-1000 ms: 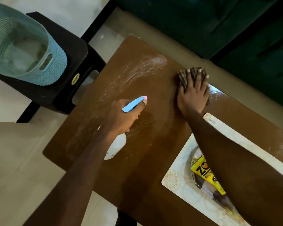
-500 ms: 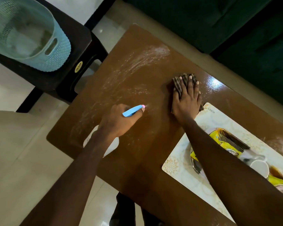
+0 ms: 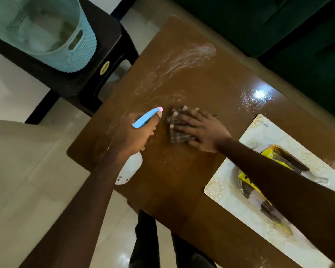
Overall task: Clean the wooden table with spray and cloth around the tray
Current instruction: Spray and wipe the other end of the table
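Note:
The brown wooden table [image 3: 191, 180] carries whitish spray streaks across its far left part. My left hand [image 3: 135, 132] grips a white spray bottle [image 3: 129, 169] with a blue trigger head, held over the table's left edge with the nozzle pointing away from me. Right beside it, my right hand [image 3: 199, 130] lies flat with fingers spread on a dark checked cloth [image 3: 178, 130], pressing it on the tabletop; the hand is motion-blurred. The pale patterned tray [image 3: 222, 182] sits at the right, partly hidden by my right forearm.
Yellow packets [image 3: 278, 153] and a metal dish lie on the tray. A light-blue woven basket [image 3: 52, 33] stands on a dark stool [image 3: 104, 55] at the far left. A dark green sofa [image 3: 278, 26] runs behind the table. Pale floor tiles lie to the left.
My right hand has slid the cloth from the far middle of the table leftward and toward me, ending beside the spray nozzle. The left hand with the bottle has stayed about where it was.

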